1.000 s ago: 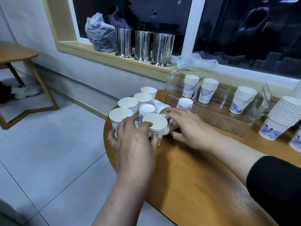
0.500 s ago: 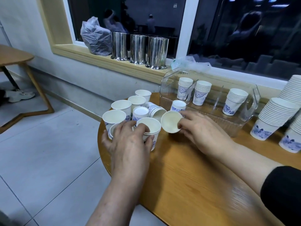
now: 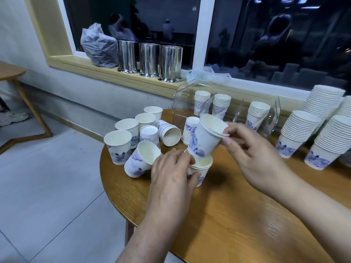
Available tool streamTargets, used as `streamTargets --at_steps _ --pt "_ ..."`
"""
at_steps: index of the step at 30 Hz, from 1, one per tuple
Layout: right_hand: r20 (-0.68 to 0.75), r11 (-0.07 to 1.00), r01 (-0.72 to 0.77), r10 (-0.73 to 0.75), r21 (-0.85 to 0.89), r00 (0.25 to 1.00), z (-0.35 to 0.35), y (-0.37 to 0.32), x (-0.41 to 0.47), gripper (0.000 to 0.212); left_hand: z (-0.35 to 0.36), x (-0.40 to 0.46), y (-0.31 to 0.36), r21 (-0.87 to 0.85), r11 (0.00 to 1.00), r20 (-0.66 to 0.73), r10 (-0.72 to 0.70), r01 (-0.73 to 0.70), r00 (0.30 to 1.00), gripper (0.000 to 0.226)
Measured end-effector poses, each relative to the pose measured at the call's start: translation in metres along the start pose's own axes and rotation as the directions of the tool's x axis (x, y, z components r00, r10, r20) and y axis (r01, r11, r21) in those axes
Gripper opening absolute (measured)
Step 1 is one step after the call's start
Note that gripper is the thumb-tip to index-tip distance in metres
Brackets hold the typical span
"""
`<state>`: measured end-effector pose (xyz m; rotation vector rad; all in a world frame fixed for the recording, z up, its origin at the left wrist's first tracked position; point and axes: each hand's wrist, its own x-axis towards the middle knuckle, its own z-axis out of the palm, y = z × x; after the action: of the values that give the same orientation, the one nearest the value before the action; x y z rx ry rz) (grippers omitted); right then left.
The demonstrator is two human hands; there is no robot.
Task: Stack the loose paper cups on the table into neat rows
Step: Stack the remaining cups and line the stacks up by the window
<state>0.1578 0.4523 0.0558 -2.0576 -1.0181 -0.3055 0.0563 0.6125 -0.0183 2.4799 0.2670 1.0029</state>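
White paper cups with blue prints (image 3: 207, 137), smooth, tapered, nested, tilted, pinched at rim by right hand (image 3: 252, 156), base entering short cup stack (image 3: 200, 166) gripped by left hand (image 3: 171, 171) on glossy round wooden table (image 3: 228, 215). Stack partly hidden by fingers. Loose cups (image 3: 133, 137) at 10 o'clock.

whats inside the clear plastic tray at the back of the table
Three short stacks of paper cups stand inside the clear tray. The raised cups and right hand cover part of its front, so anything there is hidden.
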Motion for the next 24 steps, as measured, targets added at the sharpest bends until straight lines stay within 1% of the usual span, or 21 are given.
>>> streamTargets --at_steps 3,6,8,11,13,15,18,21,23,24 --pt "0.128 0.990 0.045 -0.027 -0.136 0.991 0.001 0.003 -0.004 0.010 0.001 0.001 0.001 0.039 0.999 -0.017 -0.024 0.025 1.000 0.040" --pt "0.235 0.960 0.136 -0.077 -0.245 0.969 -0.001 0.001 -0.004 0.009 0.001 0.003 -0.001 0.021 0.999 -0.045 -0.038 0.039 0.998 0.048" --pt "0.299 0.952 0.159 -0.077 -0.261 0.951 -0.001 0.001 -0.003 0.011 0.001 0.003 -0.001 -0.004 0.999 -0.053 -0.050 0.050 0.997 0.056" --pt "0.387 0.960 0.151 -0.049 -0.238 0.921 0.003 0.002 -0.003 0.020 0.005 0.002 -0.005 -0.030 0.997 -0.031 -0.075 0.074 0.997 0.072" --pt "0.407 0.967 0.130 -0.031 -0.218 0.913 0.007 0.006 -0.004 0.024 0.005 0.003 -0.006 -0.052 0.994 0.005 -0.098 0.099 0.995 0.085" --pt "0.407 0.972 0.109 -0.014 -0.210 0.913 0.012 0.011 -0.007 0.026 0.004 0.003 -0.005 -0.084 0.991 0.043 -0.102 0.105 0.994 0.091" --pt "0.368 0.975 0.112 -0.034 -0.193 0.929 0.018 0.016 -0.011 0.029 0.001 0.003 -0.003 -0.060 0.996 0.080 -0.054 0.059 0.995 0.082" --pt "0.326 0.986 0.087 -0.035 -0.145 0.945 0.024 0.014 -0.014 0.015 -0.005 0.002 -0.003 -0.040 0.999 0.088 -0.019 0.022 0.996 0.071" --pt "0.305 0.984 0.077 -0.024 -0.162 0.952 0.025 0.013 -0.015 0.014 -0.012 0.001 -0.005 -0.028 0.999 0.065 0.028 -0.026 0.997 0.061" --pt "0.298 0.980 0.071 -0.012 -0.187 0.954 0.024 0.013 -0.015 0.015 -0.017 0.000 -0.007 -0.016 0.999 0.029 0.040 -0.039 0.999 0.054"
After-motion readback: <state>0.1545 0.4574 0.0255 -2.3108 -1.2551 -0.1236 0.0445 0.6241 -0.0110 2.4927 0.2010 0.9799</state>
